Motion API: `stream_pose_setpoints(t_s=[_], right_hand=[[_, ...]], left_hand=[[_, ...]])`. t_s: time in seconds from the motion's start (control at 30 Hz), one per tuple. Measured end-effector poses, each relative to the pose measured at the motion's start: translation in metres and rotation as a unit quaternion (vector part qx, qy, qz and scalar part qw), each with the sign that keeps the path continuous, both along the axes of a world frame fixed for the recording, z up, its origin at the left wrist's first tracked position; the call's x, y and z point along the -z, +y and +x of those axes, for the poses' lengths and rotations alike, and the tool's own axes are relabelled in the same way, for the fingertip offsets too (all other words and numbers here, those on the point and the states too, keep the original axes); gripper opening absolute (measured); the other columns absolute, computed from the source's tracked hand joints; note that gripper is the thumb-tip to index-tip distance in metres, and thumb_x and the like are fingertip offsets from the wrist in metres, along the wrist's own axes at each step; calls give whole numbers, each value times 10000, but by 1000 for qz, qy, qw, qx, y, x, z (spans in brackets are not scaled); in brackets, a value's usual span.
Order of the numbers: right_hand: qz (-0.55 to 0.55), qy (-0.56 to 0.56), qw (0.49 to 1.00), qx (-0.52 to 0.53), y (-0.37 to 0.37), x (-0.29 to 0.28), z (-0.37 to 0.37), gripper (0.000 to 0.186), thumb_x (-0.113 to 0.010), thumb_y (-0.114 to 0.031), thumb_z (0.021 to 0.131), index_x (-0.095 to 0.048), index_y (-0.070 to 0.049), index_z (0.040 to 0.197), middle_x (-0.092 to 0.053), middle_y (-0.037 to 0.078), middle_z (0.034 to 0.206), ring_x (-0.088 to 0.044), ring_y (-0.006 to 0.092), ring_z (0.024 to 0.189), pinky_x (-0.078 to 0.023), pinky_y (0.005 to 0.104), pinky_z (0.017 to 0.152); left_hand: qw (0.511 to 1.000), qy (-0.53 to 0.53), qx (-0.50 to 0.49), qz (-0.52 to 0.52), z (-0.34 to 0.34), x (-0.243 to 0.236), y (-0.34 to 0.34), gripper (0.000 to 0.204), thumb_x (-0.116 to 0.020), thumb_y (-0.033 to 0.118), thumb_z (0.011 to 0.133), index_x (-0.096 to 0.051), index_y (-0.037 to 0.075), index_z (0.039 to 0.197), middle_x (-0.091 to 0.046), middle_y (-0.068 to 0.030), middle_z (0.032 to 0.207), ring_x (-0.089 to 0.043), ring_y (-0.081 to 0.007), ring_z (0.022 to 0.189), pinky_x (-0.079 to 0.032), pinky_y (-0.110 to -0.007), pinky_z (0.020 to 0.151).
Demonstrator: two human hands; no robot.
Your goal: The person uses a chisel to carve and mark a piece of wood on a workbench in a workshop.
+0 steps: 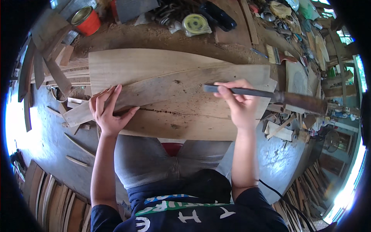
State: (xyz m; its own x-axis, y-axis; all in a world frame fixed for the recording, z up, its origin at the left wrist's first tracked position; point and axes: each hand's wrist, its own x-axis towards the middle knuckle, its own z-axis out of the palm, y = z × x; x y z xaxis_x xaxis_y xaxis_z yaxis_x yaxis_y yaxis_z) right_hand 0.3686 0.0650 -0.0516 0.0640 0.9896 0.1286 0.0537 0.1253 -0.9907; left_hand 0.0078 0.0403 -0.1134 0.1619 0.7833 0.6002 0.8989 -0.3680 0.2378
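Observation:
My left hand (106, 113) lies with its fingers spread on a long curved piece of wood (158, 86), near that piece's left end. Under the curved piece is a wide, pale wooden board (154, 60), with a dark crack and small pits along its near part. My right hand (240, 104) is closed around the metal blade of a chisel (259, 92). The blade's flat end points left above the wood, and its brown wooden handle extends to the right. Whether the blade touches the wood, I cannot tell.
An orange-red tin (88, 24), a yellow tape roll (196, 24) and a dark, glossy object (218, 16) stand along the bench's far side. A paintbrush (273, 55) lies at the right among cluttered tools. Wood offcuts (54, 193) are stacked at the lower left.

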Motion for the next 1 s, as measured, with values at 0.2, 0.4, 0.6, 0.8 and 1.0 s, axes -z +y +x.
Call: stream_pose_setpoints(t_s=[0.2, 0.4, 0.6, 0.8, 1.0], right_hand=[[-3, -48, 997, 58, -3, -10, 52, 96, -712, -38, 927, -649, 22, 969, -733, 210, 950, -745, 231, 804, -627, 314, 727], [-28, -2, 1000, 5, -14, 10, -2, 117, -707, -51, 931, -623, 12, 982, -729, 218, 988, -740, 226, 799, -621, 293, 731], [20, -29, 998, 47, -10, 0, 36, 97, -706, -16, 927, -638, 10, 991, -733, 188, 969, -735, 185, 820, -598, 247, 654], [29, 4, 998, 51, -7, 5, 10, 101, -709, -29, 928, -633, 21, 973, -731, 185, 928, -735, 186, 809, -629, 284, 699], [7, -103, 993, -63, -11, 7, -30, 137, -714, -48, 929, -607, 23, 977, -731, 219, 977, -737, 207, 782, -619, 281, 687]], left_hand=[[1000, 14, 4, 4, 1, 0, 2, 739, -835, 508, 672, -693, 96, 1269, -653, -39, 1201, -586, -252, 1093, -406, -420, 1008], [1000, 15, 12, 11, -2, 2, 0, 733, -840, 498, 674, -694, 93, 1267, -656, -42, 1199, -587, -249, 1082, -404, -420, 1009], [1000, 0, 2, 5, 2, 0, 3, 723, -881, 471, 618, -717, 136, 1237, -646, -3, 1188, -581, -230, 1075, -418, -396, 982], [1000, 10, 8, 2, 1, -1, 0, 740, -869, 478, 636, -702, 117, 1260, -653, -22, 1194, -587, -238, 1086, -411, -407, 992], [1000, 15, 6, 0, -4, -1, -1, 749, -863, 473, 646, -695, 95, 1270, -656, -48, 1199, -592, -250, 1089, -413, -418, 995]])
